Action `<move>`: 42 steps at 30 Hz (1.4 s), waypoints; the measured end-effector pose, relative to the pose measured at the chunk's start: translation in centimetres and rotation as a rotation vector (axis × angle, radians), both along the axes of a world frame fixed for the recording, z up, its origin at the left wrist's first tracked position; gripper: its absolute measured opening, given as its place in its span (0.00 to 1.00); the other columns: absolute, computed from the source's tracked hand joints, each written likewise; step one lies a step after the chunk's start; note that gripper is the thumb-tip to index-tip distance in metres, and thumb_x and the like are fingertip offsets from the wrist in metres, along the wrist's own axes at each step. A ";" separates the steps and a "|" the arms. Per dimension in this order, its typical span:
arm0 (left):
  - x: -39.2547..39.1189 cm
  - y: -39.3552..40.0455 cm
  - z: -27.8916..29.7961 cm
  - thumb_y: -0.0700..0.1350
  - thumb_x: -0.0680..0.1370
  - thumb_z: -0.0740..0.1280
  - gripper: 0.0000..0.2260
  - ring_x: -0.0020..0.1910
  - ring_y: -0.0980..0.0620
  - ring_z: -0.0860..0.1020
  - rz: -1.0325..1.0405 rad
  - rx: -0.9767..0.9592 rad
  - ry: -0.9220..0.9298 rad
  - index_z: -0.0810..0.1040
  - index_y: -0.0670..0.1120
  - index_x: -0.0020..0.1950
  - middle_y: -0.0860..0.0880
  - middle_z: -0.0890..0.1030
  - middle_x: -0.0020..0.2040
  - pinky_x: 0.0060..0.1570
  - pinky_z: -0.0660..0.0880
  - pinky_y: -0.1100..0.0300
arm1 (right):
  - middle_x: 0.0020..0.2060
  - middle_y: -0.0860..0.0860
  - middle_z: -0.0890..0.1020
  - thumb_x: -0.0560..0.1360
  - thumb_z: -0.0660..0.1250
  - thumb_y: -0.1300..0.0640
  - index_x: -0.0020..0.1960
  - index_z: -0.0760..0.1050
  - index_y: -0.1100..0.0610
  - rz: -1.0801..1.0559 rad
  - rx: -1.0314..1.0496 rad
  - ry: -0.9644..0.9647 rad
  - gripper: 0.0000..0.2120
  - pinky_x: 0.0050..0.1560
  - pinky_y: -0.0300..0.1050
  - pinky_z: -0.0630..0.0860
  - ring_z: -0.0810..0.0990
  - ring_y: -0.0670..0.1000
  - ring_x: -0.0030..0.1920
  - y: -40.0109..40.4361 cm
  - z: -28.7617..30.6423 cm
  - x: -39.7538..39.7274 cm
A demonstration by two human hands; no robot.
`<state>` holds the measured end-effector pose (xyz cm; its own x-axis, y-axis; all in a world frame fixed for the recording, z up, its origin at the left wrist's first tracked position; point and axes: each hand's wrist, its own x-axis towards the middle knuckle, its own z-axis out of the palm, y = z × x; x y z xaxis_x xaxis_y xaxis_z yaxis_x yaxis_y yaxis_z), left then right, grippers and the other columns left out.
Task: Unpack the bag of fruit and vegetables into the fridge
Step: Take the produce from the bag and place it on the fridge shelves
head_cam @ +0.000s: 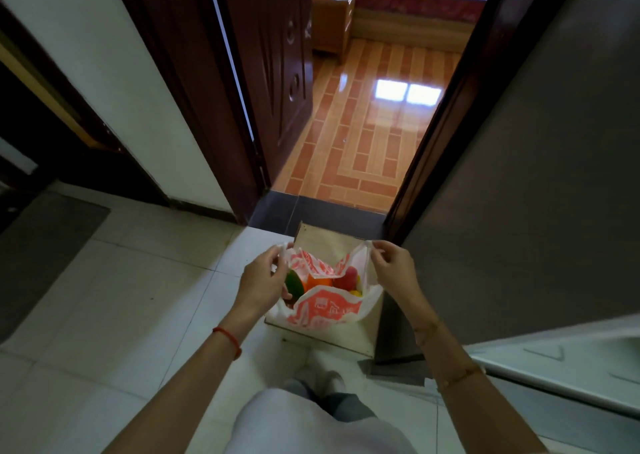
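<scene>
A white plastic bag with red print [323,310] sits on a low wooden stool [329,242] on the floor. My left hand [261,275] pinches the bag's left handle and my right hand [393,268] pinches the right handle, holding the mouth wide. Inside I see a green fruit [294,284], an orange one [317,282], a red one [348,277] and a bit of yellow [356,293]. The grey fridge [526,183] stands at the right, its door [568,360] swung out at the lower right.
A dark wooden doorway [239,114] lies straight ahead, leading to a room with an orange tiled floor [367,131]. White floor tiles [138,298] spread to the left, with a dark mat [45,246] at the far left. My foot [325,382] is below the stool.
</scene>
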<state>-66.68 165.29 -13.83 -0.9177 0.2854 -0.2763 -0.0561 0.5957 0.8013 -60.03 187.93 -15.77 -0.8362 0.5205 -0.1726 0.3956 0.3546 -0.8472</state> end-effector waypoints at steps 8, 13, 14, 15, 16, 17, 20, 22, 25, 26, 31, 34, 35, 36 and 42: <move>4.1 -3.4 1.5 0.45 0.82 0.60 0.14 0.47 0.53 0.78 -0.169 -0.198 0.289 0.73 0.47 0.67 0.49 0.74 0.54 0.38 0.76 0.67 | 0.54 0.54 0.84 0.81 0.61 0.58 0.65 0.77 0.57 -0.041 -0.089 -0.033 0.15 0.57 0.54 0.80 0.82 0.51 0.51 -2.5 1.5 8.9; 8.7 -5.1 2.9 0.44 0.82 0.60 0.14 0.50 0.52 0.79 -0.261 -0.147 0.303 0.74 0.46 0.67 0.48 0.75 0.57 0.43 0.78 0.64 | 0.53 0.51 0.84 0.81 0.61 0.56 0.65 0.77 0.56 -0.136 -0.031 -0.005 0.15 0.53 0.43 0.80 0.82 0.49 0.51 -5.0 2.4 14.8; 9.8 -5.5 3.3 0.44 0.82 0.60 0.14 0.50 0.51 0.79 -0.278 -0.136 0.292 0.73 0.46 0.67 0.48 0.75 0.58 0.44 0.79 0.62 | 0.52 0.52 0.84 0.81 0.61 0.56 0.65 0.77 0.56 -0.160 -0.026 0.006 0.15 0.51 0.43 0.80 0.83 0.50 0.51 -5.7 2.7 16.1; 10.8 -5.9 3.7 0.43 0.82 0.60 0.14 0.51 0.51 0.79 -0.295 -0.129 0.292 0.73 0.46 0.67 0.48 0.75 0.59 0.46 0.80 0.60 | 0.51 0.52 0.84 0.80 0.61 0.57 0.65 0.77 0.56 -0.181 -0.019 0.017 0.15 0.47 0.42 0.79 0.83 0.51 0.50 -6.3 3.0 17.4; 11.9 -6.3 4.2 0.43 0.82 0.60 0.14 0.52 0.50 0.79 -0.312 -0.130 0.306 0.73 0.46 0.66 0.49 0.74 0.59 0.47 0.80 0.59 | 0.50 0.51 0.84 0.80 0.61 0.57 0.64 0.78 0.56 -0.198 -0.008 0.032 0.14 0.44 0.39 0.77 0.83 0.51 0.48 -7.0 3.2 18.6; 12.9 -6.7 4.6 0.43 0.82 0.60 0.13 0.52 0.50 0.78 -0.330 -0.130 0.331 0.74 0.45 0.65 0.49 0.74 0.60 0.48 0.78 0.60 | 0.49 0.51 0.84 0.80 0.61 0.57 0.62 0.79 0.55 -0.217 0.004 0.053 0.14 0.42 0.37 0.76 0.83 0.51 0.48 -7.6 3.6 19.7; 15.4 -7.5 5.4 0.41 0.81 0.60 0.12 0.52 0.50 0.77 -0.382 -0.096 0.388 0.75 0.43 0.64 0.48 0.74 0.60 0.43 0.70 0.69 | 0.46 0.52 0.85 0.75 0.60 0.52 0.60 0.80 0.55 -0.291 0.019 0.099 0.18 0.44 0.47 0.79 0.83 0.53 0.46 -9.0 4.6 23.0; 16.8 -7.8 5.9 0.41 0.81 0.61 0.12 0.49 0.51 0.78 -0.433 -0.054 0.415 0.75 0.43 0.64 0.48 0.75 0.60 0.39 0.68 0.72 | 0.43 0.52 0.85 0.76 0.60 0.54 0.60 0.80 0.56 -0.332 0.014 0.112 0.17 0.44 0.49 0.79 0.83 0.53 0.44 -9.7 5.3 25.0; 18.6 -7.6 6.3 0.42 0.81 0.60 0.11 0.42 0.50 0.81 -0.525 0.012 0.426 0.76 0.44 0.62 0.49 0.76 0.59 0.38 0.76 0.67 | 0.35 0.45 0.80 0.79 0.60 0.60 0.61 0.80 0.57 -0.414 -0.003 0.122 0.14 0.38 0.42 0.74 0.77 0.42 0.35 -10.0 5.9 28.0; 19.3 -7.4 6.5 0.42 0.81 0.59 0.12 0.41 0.50 0.81 -0.552 0.030 0.420 0.76 0.44 0.62 0.49 0.76 0.58 0.37 0.78 0.65 | 0.33 0.43 0.78 0.79 0.60 0.60 0.62 0.79 0.57 -0.437 -0.002 0.124 0.14 0.37 0.40 0.72 0.75 0.40 0.32 -10.0 6.1 29.1; 23.1 -5.2 7.7 0.45 0.81 0.59 0.14 0.41 0.50 0.83 -0.659 0.089 0.369 0.73 0.47 0.66 0.50 0.76 0.57 0.36 0.83 0.54 | 0.37 0.45 0.82 0.79 0.60 0.61 0.61 0.80 0.57 -0.539 0.003 0.168 0.14 0.33 0.35 0.74 0.78 0.40 0.30 -9.5 8.0 34.2; 25.7 -2.9 8.9 0.46 0.81 0.59 0.11 0.40 0.53 0.83 -0.714 0.105 0.372 0.74 0.47 0.62 0.52 0.76 0.55 0.33 0.82 0.57 | 0.45 0.49 0.83 0.80 0.60 0.62 0.61 0.79 0.58 -0.578 0.011 0.205 0.13 0.36 0.29 0.76 0.81 0.43 0.40 -8.5 9.3 37.3; 26.6 -2.0 9.3 0.45 0.81 0.59 0.08 0.38 0.53 0.83 -0.726 0.120 0.365 0.74 0.47 0.59 0.52 0.77 0.52 0.31 0.81 0.59 | 0.46 0.50 0.83 0.80 0.60 0.62 0.62 0.78 0.59 -0.595 0.014 0.216 0.13 0.37 0.28 0.76 0.82 0.44 0.42 -8.0 9.7 38.3; 27.5 -1.1 9.8 0.44 0.81 0.59 0.05 0.35 0.54 0.82 -0.741 0.132 0.365 0.73 0.48 0.55 0.51 0.78 0.48 0.28 0.79 0.61 | 0.46 0.50 0.83 0.80 0.60 0.62 0.63 0.78 0.60 -0.613 0.019 0.224 0.14 0.38 0.29 0.77 0.82 0.43 0.42 -7.4 9.9 39.3; 32.9 4.7 13.2 0.40 0.82 0.59 0.11 0.35 0.52 0.82 -0.798 0.283 0.364 0.75 0.44 0.62 0.49 0.77 0.51 0.25 0.77 0.63 | 0.38 0.46 0.83 0.82 0.59 0.57 0.67 0.75 0.58 -0.596 0.050 0.271 0.15 0.40 0.49 0.83 0.84 0.45 0.38 -1.9 12.5 44.7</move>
<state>-33.75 170.02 -0.59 -0.4368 0.8840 0.1669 0.5710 0.1290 0.8108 -15.31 186.04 -3.29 -0.4125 0.9101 0.0397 0.3115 0.1819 -0.9327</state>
